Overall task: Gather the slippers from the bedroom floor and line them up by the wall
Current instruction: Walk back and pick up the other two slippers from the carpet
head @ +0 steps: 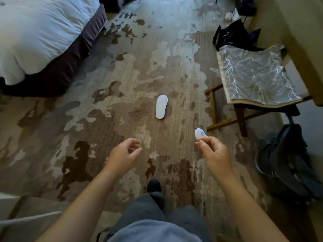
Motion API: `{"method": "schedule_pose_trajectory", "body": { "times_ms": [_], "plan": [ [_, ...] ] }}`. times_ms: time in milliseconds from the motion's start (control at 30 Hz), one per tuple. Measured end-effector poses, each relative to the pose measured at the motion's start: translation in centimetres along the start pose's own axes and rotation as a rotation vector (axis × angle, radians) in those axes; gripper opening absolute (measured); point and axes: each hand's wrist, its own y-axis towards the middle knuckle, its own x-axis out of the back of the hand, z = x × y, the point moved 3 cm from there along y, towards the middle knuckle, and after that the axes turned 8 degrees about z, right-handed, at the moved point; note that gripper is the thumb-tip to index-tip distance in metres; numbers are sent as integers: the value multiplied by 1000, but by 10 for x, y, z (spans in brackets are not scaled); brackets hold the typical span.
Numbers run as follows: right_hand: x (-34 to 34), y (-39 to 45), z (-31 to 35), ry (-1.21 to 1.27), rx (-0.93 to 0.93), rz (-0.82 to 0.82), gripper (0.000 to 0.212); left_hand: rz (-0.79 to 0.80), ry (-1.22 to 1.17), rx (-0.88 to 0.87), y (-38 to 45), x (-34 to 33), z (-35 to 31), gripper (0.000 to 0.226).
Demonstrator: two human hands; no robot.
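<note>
Bedroom, probably a hotel room: corner of a bed (40,32) with white duvet over a dark base at upper left, patterned brown-and-grey carpet (122,81) wall to wall. Folding wooden luggage rack (227,117) at right carrying a cushion or bag with a white branching print (257,75), black bag (234,34) behind it, dark backpack (286,163) on the floor near the wall. One thin white disposable-type slipper (161,107) sole-up mid-carpet, a second white slipper (200,134) pinched in the right hand (215,154).
</note>
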Motion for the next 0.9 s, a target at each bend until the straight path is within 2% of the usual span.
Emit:
{"method": "schedule_pose_trajectory", "body": {
  "times_ms": [233, 467, 700, 900],
  "plan": [
    [26, 122, -19, -1, -218, -82, 9, 72, 49, -60, 171, 23, -67, 15],
    [28, 295, -58, -39, -289, -56, 10, 121, 92, 56, 340, 3, -47, 20],
    [-7, 435, -115, -47, -313, 24, 9, 233, 150, 240, 474, -33, 28, 26],
    [-69, 535, -262, -90, -337, 31, 6, 305, 196, 336, 596, -112, 165, 30]
  ]
}}
